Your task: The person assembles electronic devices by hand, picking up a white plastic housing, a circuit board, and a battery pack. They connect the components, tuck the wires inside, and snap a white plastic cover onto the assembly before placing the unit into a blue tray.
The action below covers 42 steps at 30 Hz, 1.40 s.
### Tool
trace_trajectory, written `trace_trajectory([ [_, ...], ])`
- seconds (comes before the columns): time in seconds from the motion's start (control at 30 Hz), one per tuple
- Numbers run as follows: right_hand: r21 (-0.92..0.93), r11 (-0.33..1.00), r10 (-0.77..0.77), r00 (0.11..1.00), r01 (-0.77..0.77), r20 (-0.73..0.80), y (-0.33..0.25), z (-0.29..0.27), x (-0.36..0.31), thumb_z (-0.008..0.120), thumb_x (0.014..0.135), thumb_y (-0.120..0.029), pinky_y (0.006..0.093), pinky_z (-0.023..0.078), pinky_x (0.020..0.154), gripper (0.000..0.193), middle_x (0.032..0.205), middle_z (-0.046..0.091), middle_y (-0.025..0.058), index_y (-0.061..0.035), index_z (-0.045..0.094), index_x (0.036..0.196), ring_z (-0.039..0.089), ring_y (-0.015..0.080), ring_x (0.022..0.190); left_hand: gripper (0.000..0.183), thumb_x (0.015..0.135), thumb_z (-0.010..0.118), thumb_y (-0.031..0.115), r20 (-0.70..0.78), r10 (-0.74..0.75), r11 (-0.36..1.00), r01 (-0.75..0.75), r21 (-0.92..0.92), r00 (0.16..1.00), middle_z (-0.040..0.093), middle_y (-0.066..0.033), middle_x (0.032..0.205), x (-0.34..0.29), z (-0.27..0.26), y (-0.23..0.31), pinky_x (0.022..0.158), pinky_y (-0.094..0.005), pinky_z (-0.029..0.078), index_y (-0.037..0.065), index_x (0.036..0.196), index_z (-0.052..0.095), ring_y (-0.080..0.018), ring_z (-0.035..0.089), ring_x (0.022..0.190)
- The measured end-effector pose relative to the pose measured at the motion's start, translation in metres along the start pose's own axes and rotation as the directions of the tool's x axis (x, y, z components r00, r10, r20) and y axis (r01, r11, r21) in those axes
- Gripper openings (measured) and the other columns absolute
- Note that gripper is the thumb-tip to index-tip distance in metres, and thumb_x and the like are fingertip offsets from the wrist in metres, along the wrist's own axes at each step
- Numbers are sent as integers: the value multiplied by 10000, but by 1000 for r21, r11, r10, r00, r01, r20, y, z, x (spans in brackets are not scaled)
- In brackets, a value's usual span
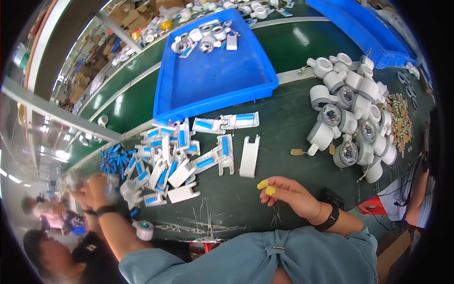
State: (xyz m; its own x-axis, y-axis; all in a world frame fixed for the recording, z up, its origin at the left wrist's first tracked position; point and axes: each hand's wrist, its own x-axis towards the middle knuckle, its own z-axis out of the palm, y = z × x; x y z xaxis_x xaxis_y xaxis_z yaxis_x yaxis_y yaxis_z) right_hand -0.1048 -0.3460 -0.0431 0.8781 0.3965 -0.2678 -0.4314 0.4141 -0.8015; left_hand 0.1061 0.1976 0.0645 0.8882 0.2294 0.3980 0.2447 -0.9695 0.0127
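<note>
My right hand (295, 196) is over the near part of the dark green table, with yellow finger covers on its thumb and forefinger. Its fingers are loosely bent and apart, holding nothing. A white plastic housing (249, 157) lies just beyond it. Off to the left, my left hand (98, 185) is raised beside the pile of blue cylindrical cells (116, 160). Blur and the angle hide its fingers and anything in them. Between my hands lie heaped white housings with blue cells (172, 163). A round white unit (144, 230) sits by my left forearm.
A large blue tray (213, 90) with several white parts is at the back. Round white units (347, 109) are piled to the right, near small circuit boards (398, 120) and dark rings (407, 85). Another blue tray (359, 31) is far right. A person (56, 255) sits at left.
</note>
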Motion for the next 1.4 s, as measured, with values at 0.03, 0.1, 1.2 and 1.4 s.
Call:
trace_trajectory([
  [0.03, -1, 1000, -12, 1000, 12, -15, 2, -1, 0, 509, 976, -226, 252, 468, 804, 322, 1042, 617, 55, -8, 520, 1213, 586, 110, 945, 365, 796, 565, 373, 52, -101, 985, 93, 143, 993, 699, -173, 919, -5, -2, 10, 732, -477, 488, 91, 964, 727, -347, 664, 834],
  [0.1, -17, 1000, 21, 1000, -22, -12, 6, -2, 1, 514, 976, -216, 243, 469, 799, 316, 1041, 618, 51, -15, 516, 1219, 583, 100, 938, 341, 812, 572, 356, 44, 24, 983, -32, 180, 999, 695, -174, 908, 19, 8, 29, 721, -466, 494, 82, 956, 715, -342, 663, 825],
  [1.2, -148, 989, -1, 1000, 5, 25, 14, -11, 7, 576, 945, -148, 219, 498, 734, 322, 1009, 615, 47, -5, 513, 1226, 598, 75, 855, 521, 842, 635, 300, 357, 744, 303, 192, -934, 564, 618, -109, 1040, 79, 48, 396, 701, -360, 543, 20, 1254, 482, -221, 634, 885],
  [1.4, -259, 928, -315, 936, 269, -159, 12, -4, 1, 598, 917, -83, 239, 487, 754, 393, 1063, 574, 54, -45, 464, 1284, 576, 97, 914, 587, 772, 751, 247, 351, 888, 215, 408, -887, 296, 603, -122, 1107, -34, -56, 349, 825, -354, 517, 21, 1237, 473, -236, 615, 985],
])
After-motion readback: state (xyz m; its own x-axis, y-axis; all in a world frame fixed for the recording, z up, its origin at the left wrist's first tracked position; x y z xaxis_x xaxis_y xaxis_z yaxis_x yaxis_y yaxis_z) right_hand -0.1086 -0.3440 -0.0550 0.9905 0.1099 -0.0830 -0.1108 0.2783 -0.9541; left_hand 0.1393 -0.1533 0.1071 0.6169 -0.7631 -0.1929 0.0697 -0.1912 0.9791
